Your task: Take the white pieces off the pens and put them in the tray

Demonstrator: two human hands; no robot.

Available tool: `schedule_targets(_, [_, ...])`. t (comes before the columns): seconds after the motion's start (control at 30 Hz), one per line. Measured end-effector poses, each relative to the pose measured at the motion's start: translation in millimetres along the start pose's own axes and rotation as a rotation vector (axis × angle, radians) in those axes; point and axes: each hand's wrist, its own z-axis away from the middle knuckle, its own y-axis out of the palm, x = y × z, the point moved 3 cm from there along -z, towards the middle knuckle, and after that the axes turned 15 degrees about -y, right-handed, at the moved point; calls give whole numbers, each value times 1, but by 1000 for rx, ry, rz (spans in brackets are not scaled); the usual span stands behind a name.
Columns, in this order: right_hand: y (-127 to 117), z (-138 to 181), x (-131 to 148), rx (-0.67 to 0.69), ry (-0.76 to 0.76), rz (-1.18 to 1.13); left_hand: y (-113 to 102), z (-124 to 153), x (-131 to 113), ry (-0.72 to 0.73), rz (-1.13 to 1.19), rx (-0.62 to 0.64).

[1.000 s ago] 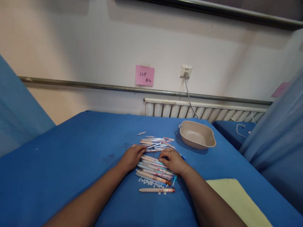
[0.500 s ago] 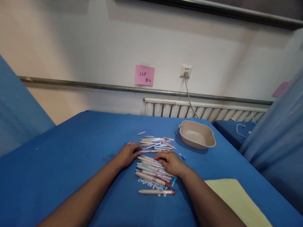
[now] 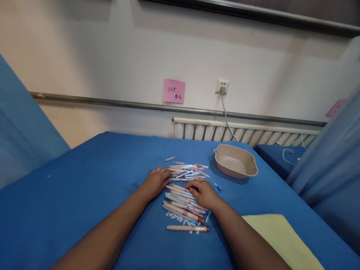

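A heap of pens and loose pen parts lies on the blue table. My left hand rests palm down at the heap's left edge, fingers together and bent toward the pens. On the right side of the heap my right hand lies over the pens with its fingers curled down onto them. Thin refills and small caps are scattered just beyond both hands. One pink pen lies apart at the near side. What the fingers grip, if anything, is hidden.
A beige basin stands at the back right of the table. A yellow cloth lies at the near right. Blue curtains hang at both sides. Behind are a wall rail, a radiator, a socket with a cable and a pink note.
Both hands have edged slightly away from me along the heap, toward the refills. The view has shifted a little to the left. The pens lie much as before.
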Motion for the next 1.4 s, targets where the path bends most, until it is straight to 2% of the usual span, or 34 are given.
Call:
schedule_targets(0.1, [1, 0, -2, -15, 13, -1, 0, 0, -1, 17, -12, -6])
schedule_targets(0.3, [5, 4, -10, -91, 69, -63, 1, -3, -3, -51, -113, -38])
schedule_targets(0.37, [6, 5, -16, -173, 124, -105, -1, -3, -3, -94, -73, -50])
schedule_targets(0.43, [4, 6, -23, -311, 211, -155, -4, -1, -4, -128, 2, -64])
schedule_targets(0.5, [1, 5, -28, -450, 286, -243, -7, 2, -8, -123, 81, -80])
schedule_targets(0.57, [0, 4, -30, -514, 322, -375, -11, 7, -17, -83, 147, -102])
schedule_targets(0.77, [0, 0, -21, -421, 384, -702, -15, 19, -44, 46, 253, -138])
schedule_targets(0.93, [-4, 1, -16, -457, 441, -840, -14, 20, -44, 37, 380, -188])
schedule_targets(1.1, [-3, 1, -17, -444, 448, -865, -7, 18, -36, -149, 495, -42])
schedule_targets(1.17, [-2, 1, -18, -443, 445, -859, -7, 17, -35, -187, 518, -30])
schedule_targets(1.3, [-3, 2, -20, -451, 453, -820, -10, 16, -35, -85, 529, -103])
schedule_targets(1.4, [-4, 1, -20, -440, 448, -800, -8, 15, -33, -87, 527, -35])
